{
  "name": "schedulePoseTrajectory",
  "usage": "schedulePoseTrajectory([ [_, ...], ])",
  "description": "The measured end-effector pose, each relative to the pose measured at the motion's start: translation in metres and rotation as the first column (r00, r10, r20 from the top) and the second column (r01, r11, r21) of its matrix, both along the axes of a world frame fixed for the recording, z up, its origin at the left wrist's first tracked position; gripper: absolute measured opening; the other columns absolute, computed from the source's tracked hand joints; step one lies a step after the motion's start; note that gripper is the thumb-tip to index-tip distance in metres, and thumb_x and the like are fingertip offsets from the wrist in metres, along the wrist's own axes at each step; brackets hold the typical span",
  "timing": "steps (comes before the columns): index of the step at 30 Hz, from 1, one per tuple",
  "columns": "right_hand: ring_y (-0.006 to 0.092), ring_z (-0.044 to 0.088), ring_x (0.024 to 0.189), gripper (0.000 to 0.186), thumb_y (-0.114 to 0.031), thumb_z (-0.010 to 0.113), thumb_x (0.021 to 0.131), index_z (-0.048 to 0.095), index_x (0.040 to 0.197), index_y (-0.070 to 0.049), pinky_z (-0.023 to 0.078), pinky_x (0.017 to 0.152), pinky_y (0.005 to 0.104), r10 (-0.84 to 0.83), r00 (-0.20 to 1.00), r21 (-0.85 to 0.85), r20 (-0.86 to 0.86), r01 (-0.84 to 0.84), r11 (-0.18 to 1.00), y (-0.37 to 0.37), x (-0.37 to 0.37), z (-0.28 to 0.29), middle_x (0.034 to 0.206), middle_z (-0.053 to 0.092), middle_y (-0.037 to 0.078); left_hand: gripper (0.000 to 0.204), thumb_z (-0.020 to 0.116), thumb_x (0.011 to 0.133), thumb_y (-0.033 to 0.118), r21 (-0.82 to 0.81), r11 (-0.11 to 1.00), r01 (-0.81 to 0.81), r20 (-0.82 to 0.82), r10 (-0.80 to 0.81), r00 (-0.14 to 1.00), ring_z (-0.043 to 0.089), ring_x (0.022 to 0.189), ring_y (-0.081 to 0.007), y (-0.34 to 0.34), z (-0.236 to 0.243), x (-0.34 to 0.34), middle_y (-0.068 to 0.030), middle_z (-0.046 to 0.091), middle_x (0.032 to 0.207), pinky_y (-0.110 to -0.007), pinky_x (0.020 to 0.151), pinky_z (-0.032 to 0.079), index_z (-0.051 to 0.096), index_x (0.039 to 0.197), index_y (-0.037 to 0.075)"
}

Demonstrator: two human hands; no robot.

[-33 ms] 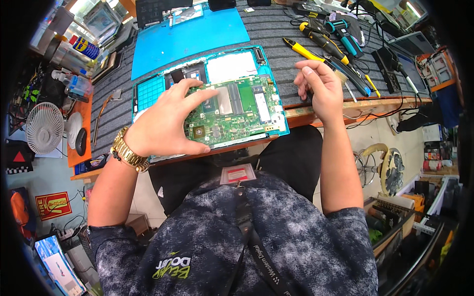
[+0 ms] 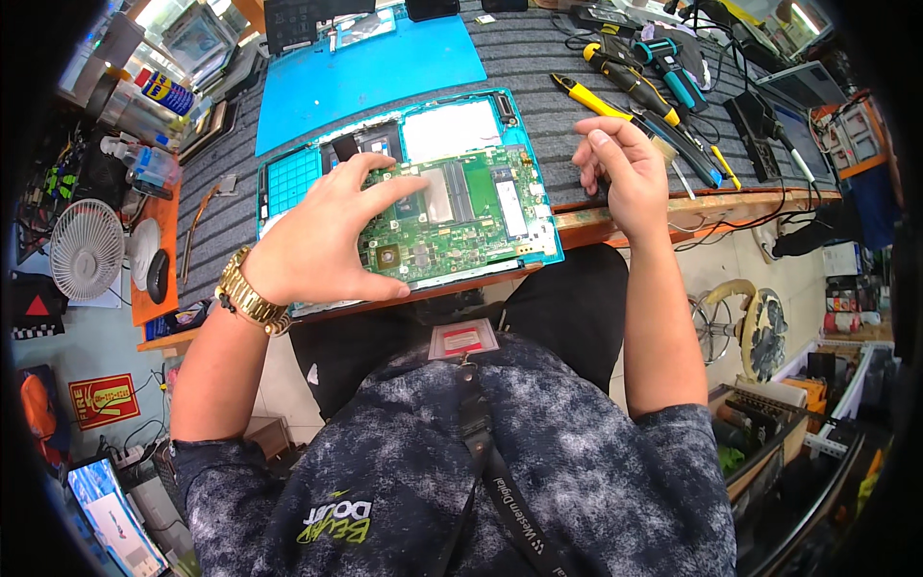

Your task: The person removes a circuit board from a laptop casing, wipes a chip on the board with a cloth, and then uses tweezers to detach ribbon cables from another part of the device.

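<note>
My left hand (image 2: pixel 351 226) spreads over a green circuit board (image 2: pixel 437 240) in an open blue laptop chassis (image 2: pixel 288 178), thumb at the board's lower edge, fingertips near its middle and upper part. The board carries a silver shield, memory slots and a white-labelled module (image 2: pixel 510 209). My right hand (image 2: pixel 620 168) hovers right of the chassis over the bench edge, fingers loosely curled and apart, nothing visible in them, near yellow-and-black hand tools (image 2: pixel 625 82).
The ridged grey mat (image 2: pixel 221 250) holds a blue sheet (image 2: pixel 365 91) behind the chassis and a teal tool (image 2: pixel 678 87). A white fan (image 2: pixel 85 248), spray can (image 2: pixel 165 91) and bottles stand left. Cables run right, above a stool (image 2: pixel 755 332). Part of another person's leg (image 2: pixel 808 226) shows.
</note>
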State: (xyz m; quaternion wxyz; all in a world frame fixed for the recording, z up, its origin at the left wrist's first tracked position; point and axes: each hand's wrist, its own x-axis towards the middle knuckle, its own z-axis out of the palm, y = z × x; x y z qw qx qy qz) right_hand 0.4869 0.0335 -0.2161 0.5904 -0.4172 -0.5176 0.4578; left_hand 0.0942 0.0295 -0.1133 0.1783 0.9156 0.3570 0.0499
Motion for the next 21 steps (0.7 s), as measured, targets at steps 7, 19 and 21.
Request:
schedulePoseTrajectory([
  [7,0.0072,0.064,0.072,0.025,-0.020,0.069,0.121,0.077,0.132,0.001,0.051,0.064,0.0243,-0.002,1.000,0.006,0.007,0.002,1.000,0.0005,-0.0018,-0.0009,0.095,0.077,0.004,0.118,0.108,0.069,0.042,0.011,1.000,0.013,-0.036,-0.013,0.999,0.056,0.155,-0.0512,0.0031,0.0017,0.0010,-0.0301,0.052,0.170,-0.058,0.128,0.051,0.061,0.174,0.020],
  [19,0.0067,0.064,0.072,0.025,-0.020,0.070,0.120,0.078,0.131,0.001,0.050,0.063,0.0233,-0.008,0.999,-0.014,0.033,0.008,1.000,-0.0071,-0.0041,-0.0005,0.095,0.077,0.004,0.117,0.109,0.069,0.043,-0.012,1.000,0.005,-0.040,-0.006,0.999,0.055,0.156,-0.0511,-0.0034,0.0030,0.0007,-0.0298,0.052,0.171,-0.058,0.128,0.052,0.062,0.174,0.019],
  [21,0.0066,0.065,0.072,0.025,-0.020,0.069,0.120,0.078,0.131,0.001,0.050,0.063,0.0232,-0.016,0.999,-0.022,0.033,0.017,1.000,-0.0062,-0.0032,-0.0006,0.095,0.077,0.004,0.117,0.109,0.069,0.043,-0.016,1.000,0.007,-0.032,-0.007,0.999,0.054,0.156,-0.0512,-0.0024,0.0024,0.0017,-0.0298,0.052,0.171,-0.058,0.128,0.052,0.062,0.174,0.019],
])
